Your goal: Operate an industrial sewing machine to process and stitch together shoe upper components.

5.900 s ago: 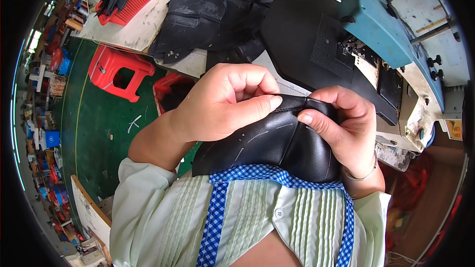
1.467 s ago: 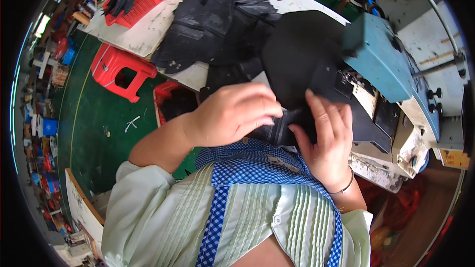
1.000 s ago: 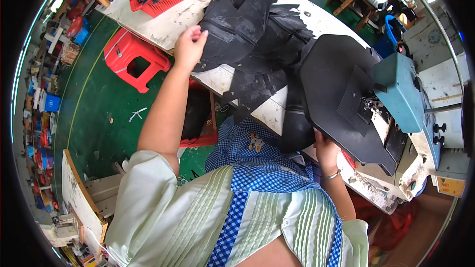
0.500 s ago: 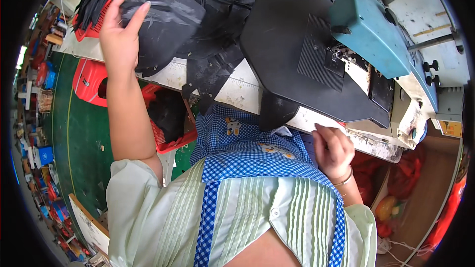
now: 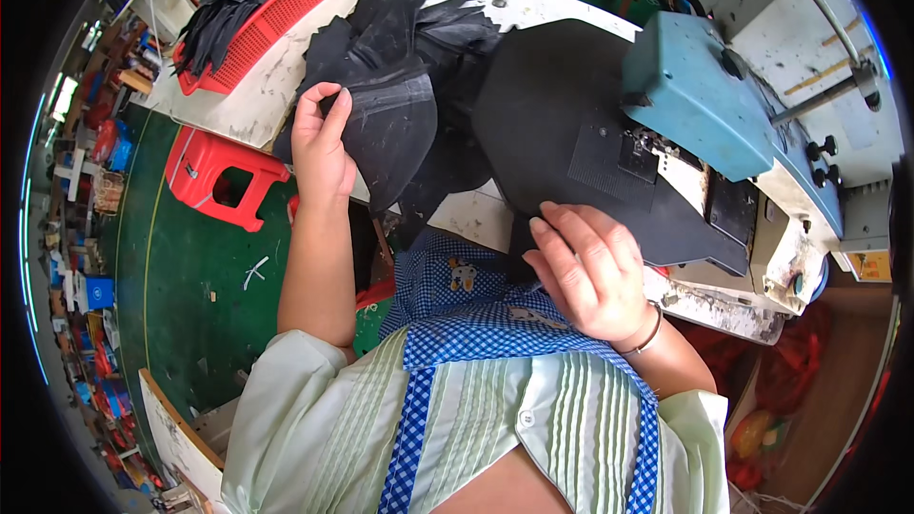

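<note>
My left hand [image 5: 322, 146] grips a black curved leather piece [image 5: 392, 133] lifted from the pile of black cut pieces [image 5: 419, 33] on the white worktable [image 5: 267, 95]. My right hand [image 5: 588, 271] rests with fingers apart on the near edge of the large black sheet [image 5: 562, 133] that lies under the blue sewing machine [image 5: 724, 105]. It holds nothing. My blue checked apron and pale green sleeves fill the lower part of the view.
A red basket [image 5: 243, 24] with black pieces stands at the table's far left. A red plastic stool [image 5: 221, 181] sits on the green floor to my left. Shelves with clutter line the left rim.
Both hands let go of the black piece held at my lap. My left hand reached out to the pile and has drawn one black piece back toward me. My right hand moved to the black sheet's edge.
</note>
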A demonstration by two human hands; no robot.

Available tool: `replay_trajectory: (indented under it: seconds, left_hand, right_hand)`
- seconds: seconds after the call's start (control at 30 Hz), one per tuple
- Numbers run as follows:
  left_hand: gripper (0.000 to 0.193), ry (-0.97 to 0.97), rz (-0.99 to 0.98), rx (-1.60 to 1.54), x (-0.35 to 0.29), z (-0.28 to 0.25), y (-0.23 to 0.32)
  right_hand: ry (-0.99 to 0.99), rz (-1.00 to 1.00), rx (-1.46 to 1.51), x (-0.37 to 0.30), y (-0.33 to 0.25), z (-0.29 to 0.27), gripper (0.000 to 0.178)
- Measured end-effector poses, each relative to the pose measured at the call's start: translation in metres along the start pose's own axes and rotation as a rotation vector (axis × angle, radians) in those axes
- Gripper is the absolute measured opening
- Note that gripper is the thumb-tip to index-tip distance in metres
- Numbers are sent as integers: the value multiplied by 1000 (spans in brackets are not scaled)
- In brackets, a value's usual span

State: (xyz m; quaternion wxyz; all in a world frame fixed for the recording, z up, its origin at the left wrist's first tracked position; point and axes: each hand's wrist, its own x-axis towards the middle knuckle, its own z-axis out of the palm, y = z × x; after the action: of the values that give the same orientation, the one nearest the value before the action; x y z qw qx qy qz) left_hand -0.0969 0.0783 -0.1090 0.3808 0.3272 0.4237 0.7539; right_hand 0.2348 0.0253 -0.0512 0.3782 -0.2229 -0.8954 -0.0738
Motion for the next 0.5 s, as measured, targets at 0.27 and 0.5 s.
replay_trajectory:
  seconds: [0.27,0.5]
  left_hand:
    - [24,-42,380,189,-13,1,29]
    - [35,-496,98,125,-88,41,84]
  right_hand:
    - [-294,-218,196,14,-20,65,47]
    - [232,-103,-177,44,6,1,45]
